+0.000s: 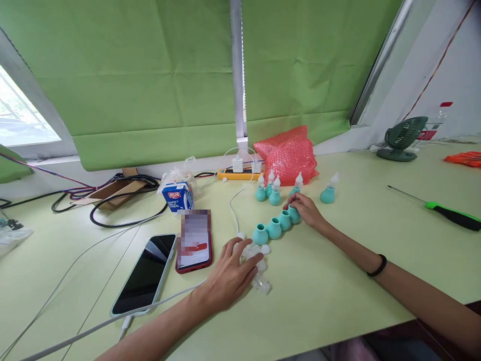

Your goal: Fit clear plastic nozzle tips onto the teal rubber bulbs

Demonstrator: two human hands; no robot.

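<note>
A person works with bare hands at a pale green counter (338,281), where teal bulbs stand between the right hand (306,210) and the left hand (231,273). Four uncapped bulbs (274,228) form a slanting row near the middle of the counter, their round mouths facing up. Behind them, in front of a red bubble-wrap bag (287,155), more bulbs carry translucent tips (298,179), and one tipped bulb (328,194) stands apart to the right.

The left hand lies palm down over a loose pile of clear plastic pieces (261,285), its fingers spread and relaxed rather than clenched. The right hand, a black band (382,265) on its wrist, reaches to the far end of the row with fingers curled beside the last bulb; whether it grasps that bulb or something hidden behind the fingers cannot be told.

The row calls for a light touch: with the bulbs packed so closely, a nudge to one would likely disturb its neighbor. Steadying a bulb low on its round body, rather than by the rim, should keep its mouth clear and the soft-looking wall unsqueezed. Over the pile, pieces are probably best lifted singly between thumb and forefinger. A white cable (235,210) runs down near the front bulb, where a sleeve or finger could catch it.
</note>
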